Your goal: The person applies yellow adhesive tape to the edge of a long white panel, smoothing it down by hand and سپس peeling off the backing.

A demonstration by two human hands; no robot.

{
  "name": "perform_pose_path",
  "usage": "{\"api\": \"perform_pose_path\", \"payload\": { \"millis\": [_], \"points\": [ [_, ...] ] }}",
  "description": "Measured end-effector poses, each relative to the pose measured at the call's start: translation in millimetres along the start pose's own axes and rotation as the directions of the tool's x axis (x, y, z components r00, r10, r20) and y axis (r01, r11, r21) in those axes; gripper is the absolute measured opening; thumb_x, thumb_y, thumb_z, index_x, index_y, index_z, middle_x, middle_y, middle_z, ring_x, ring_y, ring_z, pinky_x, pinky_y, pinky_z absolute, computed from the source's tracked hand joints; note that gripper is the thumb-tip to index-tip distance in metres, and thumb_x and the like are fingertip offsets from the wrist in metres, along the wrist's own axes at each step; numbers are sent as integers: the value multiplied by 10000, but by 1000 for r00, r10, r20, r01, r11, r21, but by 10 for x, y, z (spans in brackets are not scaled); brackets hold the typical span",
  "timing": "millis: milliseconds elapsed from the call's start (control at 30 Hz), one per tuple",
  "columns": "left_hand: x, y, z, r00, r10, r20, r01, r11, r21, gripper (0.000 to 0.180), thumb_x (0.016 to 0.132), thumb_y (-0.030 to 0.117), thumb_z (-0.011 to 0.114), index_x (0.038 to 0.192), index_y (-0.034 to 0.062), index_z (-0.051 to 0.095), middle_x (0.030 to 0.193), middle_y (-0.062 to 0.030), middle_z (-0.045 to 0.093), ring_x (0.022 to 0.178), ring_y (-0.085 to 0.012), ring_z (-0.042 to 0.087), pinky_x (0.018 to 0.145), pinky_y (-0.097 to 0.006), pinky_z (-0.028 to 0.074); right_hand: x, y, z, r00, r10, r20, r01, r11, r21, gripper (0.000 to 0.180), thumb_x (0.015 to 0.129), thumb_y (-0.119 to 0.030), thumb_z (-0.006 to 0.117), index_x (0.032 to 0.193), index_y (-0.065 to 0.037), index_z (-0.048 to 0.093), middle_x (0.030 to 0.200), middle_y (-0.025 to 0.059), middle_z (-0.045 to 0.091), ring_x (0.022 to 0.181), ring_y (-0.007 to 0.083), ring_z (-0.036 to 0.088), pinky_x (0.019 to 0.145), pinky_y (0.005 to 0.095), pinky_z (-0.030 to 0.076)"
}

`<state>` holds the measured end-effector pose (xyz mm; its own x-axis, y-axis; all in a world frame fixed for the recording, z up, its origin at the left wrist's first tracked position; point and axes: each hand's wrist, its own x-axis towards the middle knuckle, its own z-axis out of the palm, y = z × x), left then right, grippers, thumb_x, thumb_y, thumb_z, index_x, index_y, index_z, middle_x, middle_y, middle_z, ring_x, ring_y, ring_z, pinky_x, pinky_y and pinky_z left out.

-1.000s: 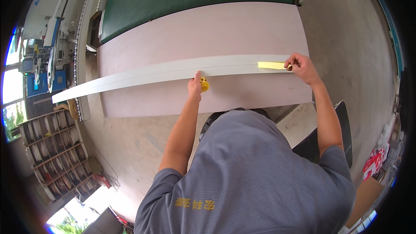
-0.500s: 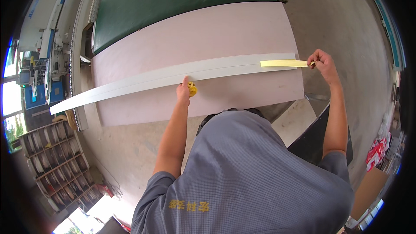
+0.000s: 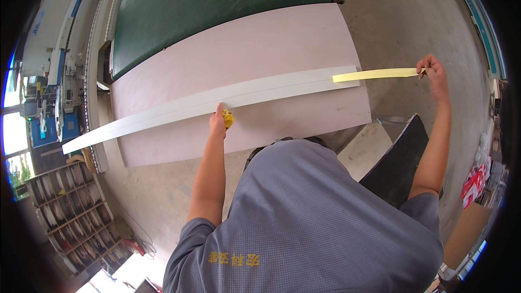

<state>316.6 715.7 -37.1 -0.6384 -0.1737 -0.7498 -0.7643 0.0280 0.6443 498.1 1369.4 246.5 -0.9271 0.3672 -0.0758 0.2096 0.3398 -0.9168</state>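
A long narrow white strip panel with a fine line along its length lies across a pale pinkish board. My left hand is closed on a crumpled yellow wad, its thumb resting at the panel's near edge. Beyond the panel's right end, my right hand pinches the end of a thin, flexible yellow strip. The strip stretches leftward, its other end lying over the right part of the panel. Whether it is tape or a backing film, I cannot tell.
A green-topped table stands beyond the pinkish board. Machinery runs along the left, above a rack of slots. Close to my right arm is a black sheet; a red-and-white bag sits at far right.
My right hand has moved out to the right with the yellow strip; more of the strip shows, and its left end lies closer to the panel's right end. My left hand still holds the wad.
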Motion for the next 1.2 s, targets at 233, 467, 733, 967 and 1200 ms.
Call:
{"api": "perform_pose_path", "payload": {
  "millis": [233, 467, 733, 967, 1200],
  "points": [
    [134, -85, -25, 999, -31, -13, 31, 999, 6, 508, 945, 578, 640, 1059, 83, 631, 903, -54, 697, 707, -172, 648, 599, -335, 524, -15, 87, -662, 994, 13, -112, -15, 1000, -15, 79, 811, -39, 415, 843, -106, 443, 812, 29, 556, 742, 102, 476, 706, 246, 415],
    [127, -85, -35, 998, -55, -26, 55, 998, -13, 517, 921, 601, 659, 1007, 93, 632, 853, -47, 677, 682, -171, 639, 580, -331, 517, 7, 97, -1218, 975, -51, -218, 48, 999, -20, 63, 866, -68, 432, 876, -108, 480, 830, 7, 532, 750, 82, 459, 712, 237, 390],
    [106, -62, -21, 996, -84, -8, 84, 996, -6, 516, 910, 622, 664, 959, 109, 624, 831, -29, 669, 658, -173, 634, 551, -330, 504, 12, 182, -1892, 938, -121, -325, 97, 991, -89, 76, 931, -92, 470, 930, -99, 546, 884, 7, 561, 819, 86, 512, 778, 240, 415],
    [47, -86, -31, 982, -172, 80, 155, 972, 175, 656, 902, 787, 501, 820, 147, 623, 697, -20, 622, 576, -162, 601, 484, -310, 454, -400, -1051, -2190, 714, -448, -538, 191, 864, -466, 246, 1015, -211, 542, 1156, -33, 635, 1103, 63, 636, 1070, 160, 600, 1032, 297, 425],
    [-1298, 117, 841, 555, 28, 831, 106, 989, -104, 1023, 888, 868, 312, 1567, 103, 305, 1539, -136, 432, 1387, -313, 430, 1109, -580, 375, -298, -1169, 1671, 793, -384, 473, 428, 904, 15, 318, 882, -128, 644, 1179, -17, 660, 1092, 135, 708, 1045, 262, 674, 940, 377, 518]
  ]
}}
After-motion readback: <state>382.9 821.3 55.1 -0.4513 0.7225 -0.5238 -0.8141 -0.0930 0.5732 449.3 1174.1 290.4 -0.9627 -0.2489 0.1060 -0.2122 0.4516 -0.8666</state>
